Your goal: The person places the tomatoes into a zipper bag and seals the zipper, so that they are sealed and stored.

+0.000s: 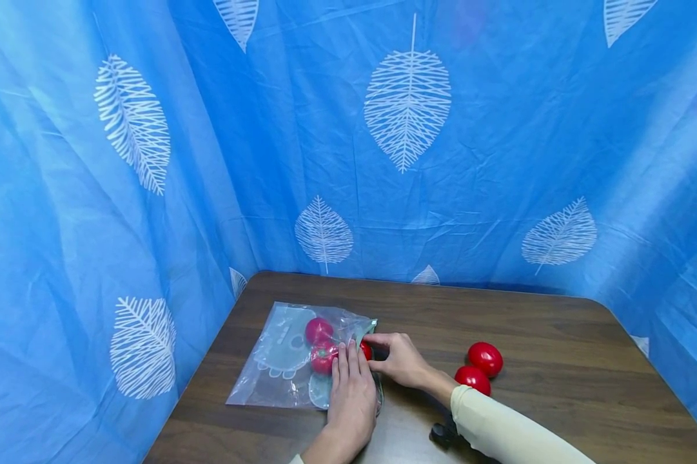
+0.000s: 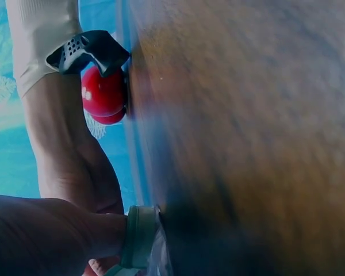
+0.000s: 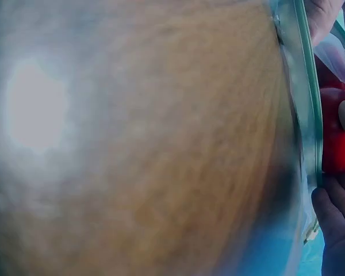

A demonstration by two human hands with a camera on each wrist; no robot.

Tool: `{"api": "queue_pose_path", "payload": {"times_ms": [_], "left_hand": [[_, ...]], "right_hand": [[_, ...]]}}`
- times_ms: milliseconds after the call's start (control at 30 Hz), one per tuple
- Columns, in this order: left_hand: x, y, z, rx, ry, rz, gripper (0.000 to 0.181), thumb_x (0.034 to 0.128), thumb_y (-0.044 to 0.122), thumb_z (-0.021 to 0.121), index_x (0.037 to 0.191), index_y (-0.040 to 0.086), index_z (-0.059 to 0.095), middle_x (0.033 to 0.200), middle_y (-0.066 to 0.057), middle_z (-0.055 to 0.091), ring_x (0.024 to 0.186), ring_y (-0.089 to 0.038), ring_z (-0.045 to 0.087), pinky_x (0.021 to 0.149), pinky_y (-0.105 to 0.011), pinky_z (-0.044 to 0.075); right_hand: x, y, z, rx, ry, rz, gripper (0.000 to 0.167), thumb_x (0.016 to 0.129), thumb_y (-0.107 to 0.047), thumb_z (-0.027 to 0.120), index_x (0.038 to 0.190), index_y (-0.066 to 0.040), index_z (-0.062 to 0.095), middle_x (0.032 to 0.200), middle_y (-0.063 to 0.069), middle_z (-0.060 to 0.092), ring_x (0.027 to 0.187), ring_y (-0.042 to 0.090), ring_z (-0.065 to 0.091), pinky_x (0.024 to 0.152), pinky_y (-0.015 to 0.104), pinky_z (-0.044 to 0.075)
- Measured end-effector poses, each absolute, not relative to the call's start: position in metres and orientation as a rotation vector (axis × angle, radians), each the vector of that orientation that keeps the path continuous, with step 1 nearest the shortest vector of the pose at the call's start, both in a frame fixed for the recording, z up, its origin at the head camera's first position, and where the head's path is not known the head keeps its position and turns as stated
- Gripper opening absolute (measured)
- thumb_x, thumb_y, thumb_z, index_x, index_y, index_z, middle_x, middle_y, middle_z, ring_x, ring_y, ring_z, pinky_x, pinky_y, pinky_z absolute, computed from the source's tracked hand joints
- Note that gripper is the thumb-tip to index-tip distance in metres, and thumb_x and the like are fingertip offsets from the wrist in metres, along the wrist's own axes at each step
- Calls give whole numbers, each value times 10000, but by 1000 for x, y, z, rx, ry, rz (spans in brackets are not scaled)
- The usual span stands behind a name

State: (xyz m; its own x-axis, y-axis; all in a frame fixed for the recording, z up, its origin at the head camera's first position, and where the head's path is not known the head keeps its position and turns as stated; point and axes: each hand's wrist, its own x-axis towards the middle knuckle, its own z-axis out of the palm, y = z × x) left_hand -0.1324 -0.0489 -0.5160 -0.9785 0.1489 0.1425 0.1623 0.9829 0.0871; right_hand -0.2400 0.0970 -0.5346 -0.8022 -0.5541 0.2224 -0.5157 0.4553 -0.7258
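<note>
Big blue leaf-print curtain [image 1: 487, 129] round the far and side edges, then a brown wood-look table [image 1: 557, 361]. Clear zip bag [image 1: 284, 386] is lying near the table's left edge, green-edged mouth facing the right edge. Left hand [image 1: 354, 396] has the bag by that mouth, fingers straight on top, thumb tucked in at the rim. Right hand [image 1: 402, 362] is pinching one red tomato [image 1: 366, 350] at the mouth. Two bagged tomatoes [image 1: 323, 361] sit inside; two loose tomatoes [image 1: 485, 359] are side by side, nearer the right edge.
</note>
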Motion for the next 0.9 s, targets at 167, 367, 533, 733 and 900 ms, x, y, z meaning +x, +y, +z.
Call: {"api": "queue_pose_path", "payload": {"times_ms": [167, 367, 533, 733, 900], "left_hand": [[-132, -48, -516, -245, -2992, -148, 1050, 792, 340, 975, 1584, -109, 453, 1693, -306, 416, 1589, -509, 387, 1286, -588, 387], [-133, -49, -517, -234, -2980, -174, 1120, 731, 343, 1013, 1583, -111, 445, 1693, -307, 415, 1589, -515, 385, 1284, -594, 387], [-133, -51, -515, -229, -2997, -190, 1103, 752, 325, 1002, 1596, -102, 434, 1707, -297, 400, 1602, -508, 367, 1289, -595, 379], [-132, -52, -516, -240, -2965, -158, 1048, 804, 313, 971, 1589, -125, 433, 1700, -315, 401, 1593, -503, 385, 1280, -582, 399], [-131, -51, -516, -242, -2954, -157, 1061, 800, 329, 979, 1588, -128, 435, 1702, -320, 393, 1594, -492, 389, 1275, -572, 408]], "right_hand": [[-239, 102, -532, -975, 2634, -1263, 543, 942, -205, 884, 1429, -34, 716, 1429, 128, 742, 1335, 323, 710, 1117, 538, 557], [-240, 111, -529, -947, 2601, -1309, 514, 964, -182, 860, 1442, -65, 714, 1446, 105, 735, 1342, 305, 711, 1101, 501, 567], [-241, 109, -532, -969, 2617, -1286, 487, 972, -176, 853, 1432, -81, 727, 1425, 92, 749, 1329, 297, 718, 1103, 509, 571], [-240, 95, -536, -987, 2666, -1285, 433, 970, -165, 850, 1383, -72, 758, 1346, 89, 788, 1244, 273, 758, 1077, 512, 595], [-239, 91, -537, -1011, 2690, -1275, 401, 980, -191, 843, 1357, -72, 773, 1303, 81, 805, 1191, 253, 774, 1049, 506, 613]]}}
